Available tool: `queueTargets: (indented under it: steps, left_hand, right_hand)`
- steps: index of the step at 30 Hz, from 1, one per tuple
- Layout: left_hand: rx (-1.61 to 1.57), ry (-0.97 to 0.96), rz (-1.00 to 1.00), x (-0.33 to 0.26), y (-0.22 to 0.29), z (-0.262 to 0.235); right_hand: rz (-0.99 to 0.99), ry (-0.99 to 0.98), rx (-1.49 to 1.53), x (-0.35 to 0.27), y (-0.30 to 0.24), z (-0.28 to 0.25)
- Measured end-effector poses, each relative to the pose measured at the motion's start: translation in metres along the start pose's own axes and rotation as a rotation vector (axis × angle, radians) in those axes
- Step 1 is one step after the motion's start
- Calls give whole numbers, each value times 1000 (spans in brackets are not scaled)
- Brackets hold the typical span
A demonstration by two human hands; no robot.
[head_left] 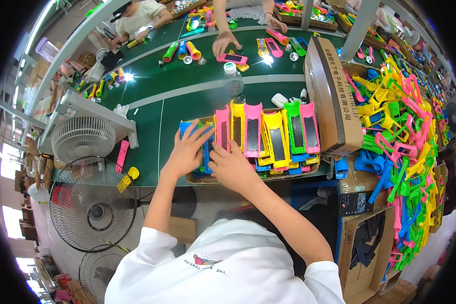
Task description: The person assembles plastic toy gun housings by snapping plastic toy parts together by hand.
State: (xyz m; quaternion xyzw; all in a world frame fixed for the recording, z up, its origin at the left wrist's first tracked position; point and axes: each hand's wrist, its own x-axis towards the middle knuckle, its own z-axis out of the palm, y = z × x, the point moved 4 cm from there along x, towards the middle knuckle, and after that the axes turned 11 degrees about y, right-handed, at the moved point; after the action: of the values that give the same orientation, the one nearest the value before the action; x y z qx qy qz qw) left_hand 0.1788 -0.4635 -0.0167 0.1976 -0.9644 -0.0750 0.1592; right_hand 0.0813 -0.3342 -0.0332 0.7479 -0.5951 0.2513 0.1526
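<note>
A low cardboard box [191, 178] in front of me holds a row of upright plastic casings in several colours, each with a dark panel. My left hand [186, 154] lies at the row's left end, fingers spread over a blue casing [186, 126] and reaching toward the pink one. My right hand [232, 168] is closed around the lower part of a pink casing [222, 117], beside a yellow casing [236, 114]. Farther right stand another pink casing [253, 121], a wide yellow one [273, 124] and a green one [295, 121]. More pieces lie beneath the row.
Right of the box stands a closed carton [327, 96], then a large heap of coloured plastic parts [405, 152]. A phone [355, 203] lies above an open box of black pieces [367, 243]. A bottle [233, 83] stands behind; fans [93, 207] are left. Across the green bench, a co-worker's hand [226, 43] handles a pink casing.
</note>
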Motion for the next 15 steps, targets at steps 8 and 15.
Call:
queueTargets:
  steps: [8,15]
  left_hand:
    - [0,10,8,1,-4,-1]
    - [0,30,7,-1,-6,2]
  right_hand:
    - [8,-15,16,-7,6,3]
    - [-58,18,-25,-11,6,9]
